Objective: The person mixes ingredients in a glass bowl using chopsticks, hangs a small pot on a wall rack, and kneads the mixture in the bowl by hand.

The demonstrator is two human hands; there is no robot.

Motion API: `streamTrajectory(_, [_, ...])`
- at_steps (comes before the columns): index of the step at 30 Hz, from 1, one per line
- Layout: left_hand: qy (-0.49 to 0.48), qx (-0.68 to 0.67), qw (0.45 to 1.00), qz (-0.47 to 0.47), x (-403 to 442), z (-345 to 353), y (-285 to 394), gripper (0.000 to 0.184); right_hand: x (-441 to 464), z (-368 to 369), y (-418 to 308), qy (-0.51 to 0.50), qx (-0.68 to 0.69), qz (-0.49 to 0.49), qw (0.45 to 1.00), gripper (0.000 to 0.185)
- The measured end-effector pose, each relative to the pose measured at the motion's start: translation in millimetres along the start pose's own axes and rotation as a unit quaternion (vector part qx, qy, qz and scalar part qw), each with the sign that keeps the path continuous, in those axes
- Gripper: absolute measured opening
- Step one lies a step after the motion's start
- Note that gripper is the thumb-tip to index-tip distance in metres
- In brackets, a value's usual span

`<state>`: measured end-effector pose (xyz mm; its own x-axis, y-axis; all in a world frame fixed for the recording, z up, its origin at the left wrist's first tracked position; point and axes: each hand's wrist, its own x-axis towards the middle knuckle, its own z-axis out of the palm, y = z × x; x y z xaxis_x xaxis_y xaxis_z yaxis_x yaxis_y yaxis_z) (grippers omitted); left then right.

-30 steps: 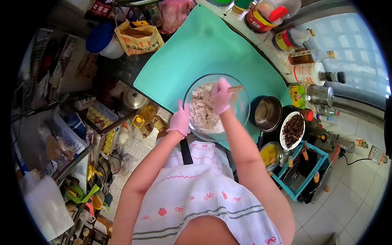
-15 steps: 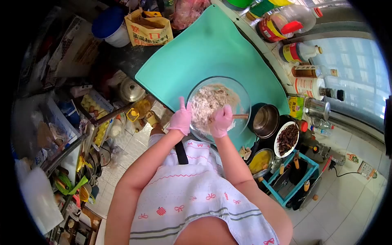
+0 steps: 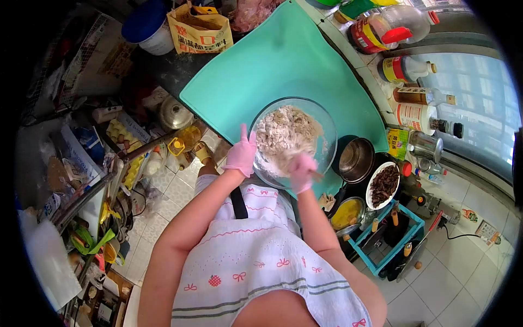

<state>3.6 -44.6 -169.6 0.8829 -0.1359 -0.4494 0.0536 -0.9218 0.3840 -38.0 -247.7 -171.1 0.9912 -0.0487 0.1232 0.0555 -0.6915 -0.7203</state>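
A clear glass bowl stands on a green mat, with a pale, clumpy flour mixture inside. My left hand, in a pink glove, holds the bowl at its left rim, one finger pointing up along the outside. In my right hand, gloved in pink too and blurred by motion, is a brown wooden stick whose end sticks out to the right. This hand is over the bowl's near right part. The stick's other end is hidden by the hand and the mixture.
Right of the bowl are a metal pot, a white plate of dark pieces and a pan with yellow liquid. Several bottles line the windowsill. A paper bag and a blue-lidded tub stand at the back left.
My right hand, with the wooden stick, has moved right and toward me, and the stick now tilts downward. The mixture has shifted in the bowl. My left hand stays at the rim.
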Motion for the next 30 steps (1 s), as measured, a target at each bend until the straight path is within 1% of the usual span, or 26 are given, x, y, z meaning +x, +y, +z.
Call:
streamTrajectory(2, [0.003,0.044,0.998,0.034,-0.2,-0.1,-3.5,0.042,-5.0,38.0,-24.4,-0.030,-0.129,-0.096,0.987,0.022])
streamTrajectory(4, [0.001,0.018,0.999,0.031,-1.0,0.0,-5.8,0.041,38.1,43.9,-69.2,-0.027,0.005,-0.120,0.992,0.017])
streamTrajectory(5, [0.001,0.005,1.000,0.029,-0.5,-0.8,-5.7,0.040,64.0,47.2,-79.2,0.050,0.038,-0.183,0.981,0.016])
streamTrajectory(7, [0.004,0.004,1.000,0.024,-1.0,-7.9,-5.1,0.041,106.6,64.6,-52.0,0.127,-0.004,-0.230,0.965,0.015])
streamTrajectory(8, [0.004,0.005,1.000,0.024,-2.6,-12.2,-5.9,0.042,115.0,64.9,-22.0,0.127,-0.080,-0.212,0.966,0.017])
streamTrajectory(10, [-0.030,-0.013,0.999,0.007,-1.7,-16.7,-1.4,0.046,122.8,29.8,-19.3,0.085,0.047,-0.096,0.991,0.021])
streamTrajectory(12, [-0.040,-0.008,0.999,0.005,-1.6,-18.5,2.9,0.048,108.7,-6.1,-15.7,0.133,-0.004,-0.070,0.989,0.023])
streamTrajectory(14, [-0.028,0.024,0.999,0.021,-2.0,-20.5,5.7,0.048,75.5,-18.5,-3.1,0.216,-0.151,-0.105,0.959,0.023])
streamTrajectory(15, [-0.027,0.022,0.999,0.020,-3.2,-22.7,7.2,0.048,52.5,-21.8,-2.3,0.135,-0.018,-0.071,0.988,0.023])
streamTrajectory(16, [-0.026,0.022,0.999,0.020,-4.9,-25.3,8.4,0.047,28.7,-20.7,-1.4,0.052,0.115,-0.033,0.991,0.022])
streamTrajectory(17, [-0.024,0.022,0.999,0.020,-4.9,-26.9,9.5,0.046,-2.7,-1.1,15.0,0.022,0.134,-0.007,0.991,0.022])
streamTrajectory(18, [-0.018,0.023,0.999,0.021,-2.7,-24.4,8.8,0.046,-6.2,12.9,5.1,-0.005,0.090,-0.032,0.995,0.022])
streamTrajectory(19, [-0.012,0.025,0.999,0.022,-0.3,-18.8,6.6,0.046,-9.5,26.7,-5.5,-0.029,0.047,-0.059,0.997,0.022])
streamTrajectory(20, [-0.007,0.027,0.999,0.023,0.2,-13.8,4.4,0.046,13.3,26.1,-41.9,-0.048,-0.059,-0.133,0.988,0.021])
streamTrajectory(21, [-0.007,0.018,1.000,0.019,0.0,-11.3,2.9,0.045,30.4,34.2,-49.4,-0.117,0.037,-0.053,0.991,0.020])
streamTrajectory(22, [-0.006,0.009,1.000,0.014,0.2,-9.7,1.7,0.045,51.9,43.7,-48.1,-0.184,0.133,0.026,0.974,0.020])
streamTrajectory(23, [-0.004,0.001,1.000,0.008,1.3,-8.6,0.8,0.044,75.3,61.9,-26.3,-0.011,0.022,-0.146,0.989,0.016])
streamTrajectory(25, [-0.015,0.013,1.000,0.009,1.4,-7.4,-2.0,0.049,101.8,67.9,14.8,0.110,-0.094,-0.201,0.969,0.017])
streamTrajectory(26, [-0.023,0.018,1.000,0.010,0.9,-6.5,-2.8,0.054,102.4,48.7,18.3,0.079,-0.075,-0.148,0.983,0.018])
streamTrajectory(27, [-0.025,0.011,1.000,0.001,0.7,-6.4,-1.9,0.055,103.3,28.9,20.5,0.050,-0.060,-0.094,0.993,0.018])
streamTrajectory(28, [-0.027,0.003,1.000,-0.009,0.8,-7.1,0.0,0.056,90.7,5.4,1.7,0.045,-0.024,-0.093,0.994,0.018])
streamTrajectory(30, [-0.034,-0.015,0.999,-0.026,1.7,-6.3,1.9,0.058,45.0,-12.7,-8.3,0.002,0.089,0.042,0.995,0.018])
